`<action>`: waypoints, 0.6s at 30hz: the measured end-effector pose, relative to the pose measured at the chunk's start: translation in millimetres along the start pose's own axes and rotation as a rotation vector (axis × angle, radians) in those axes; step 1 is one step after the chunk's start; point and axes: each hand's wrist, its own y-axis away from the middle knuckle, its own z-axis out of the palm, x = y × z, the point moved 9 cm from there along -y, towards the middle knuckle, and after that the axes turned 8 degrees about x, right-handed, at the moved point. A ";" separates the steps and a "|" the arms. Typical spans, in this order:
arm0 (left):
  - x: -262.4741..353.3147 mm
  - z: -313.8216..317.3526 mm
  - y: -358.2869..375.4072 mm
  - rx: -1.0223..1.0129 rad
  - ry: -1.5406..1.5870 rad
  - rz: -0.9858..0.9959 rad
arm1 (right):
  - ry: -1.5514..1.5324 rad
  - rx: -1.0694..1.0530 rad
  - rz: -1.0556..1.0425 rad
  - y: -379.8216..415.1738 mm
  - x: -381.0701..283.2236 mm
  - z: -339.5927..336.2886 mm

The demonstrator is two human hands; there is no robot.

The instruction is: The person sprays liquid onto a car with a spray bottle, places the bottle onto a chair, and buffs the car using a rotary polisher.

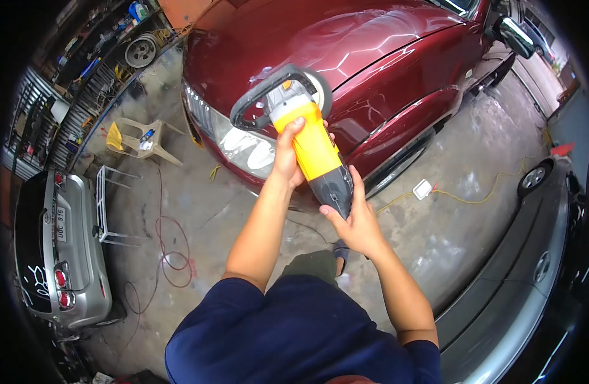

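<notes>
A yellow and black power polisher [314,144] is held up in front of a dark red car [256,38]. My left hand [288,150] grips the yellow body, thumb on top. Around the black rear end of the tool, my right hand [355,221] is wrapped, its thumb lying along the near side. A black loop handle [243,102] juts from the tool's head, and the round pad [321,93] is at the hood's front corner, above the headlight [246,147]. Whether the pad touches the paint I cannot tell. Whitish smears and light reflections show on the hood.
A beige plastic chair [147,144] with a bottle and yellow cloth stands left. A metal frame [102,205] is beside a silver car [83,256]. Hoses and cords cross the floor, near a white box [422,189]. Another grey car [499,307] is at lower right.
</notes>
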 end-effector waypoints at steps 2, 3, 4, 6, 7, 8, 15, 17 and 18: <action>1.4 -20.1 9.7 0.025 -0.010 -0.011 | -0.024 0.024 -0.008 9.4 8.2 21.1; 2.1 -33.3 12.7 -0.010 -0.035 -0.025 | -0.017 0.065 -0.070 13.9 10.2 33.2; 2.3 -47.2 15.4 -0.044 -0.054 -0.035 | -0.004 0.103 -0.133 19.6 13.3 46.2; 3.8 -75.9 25.0 -0.054 -0.100 -0.036 | -0.033 0.072 -0.006 36.4 16.5 73.8; 6.7 -86.6 30.2 -0.058 -0.096 -0.036 | -0.042 0.067 0.066 43.8 21.1 89.9; 9.8 -96.9 33.7 -0.081 -0.117 -0.039 | -0.050 0.065 0.137 48.4 28.3 105.9; 54.1 -167.2 44.7 -0.206 -0.247 -0.169 | -0.084 0.296 0.172 60.3 57.5 236.7; 65.0 -195.2 34.2 -0.271 -0.314 -0.192 | -0.125 0.326 0.241 61.2 61.3 273.6; 73.4 -204.9 31.8 -0.298 -0.316 -0.213 | -0.139 0.349 0.256 57.6 60.0 288.8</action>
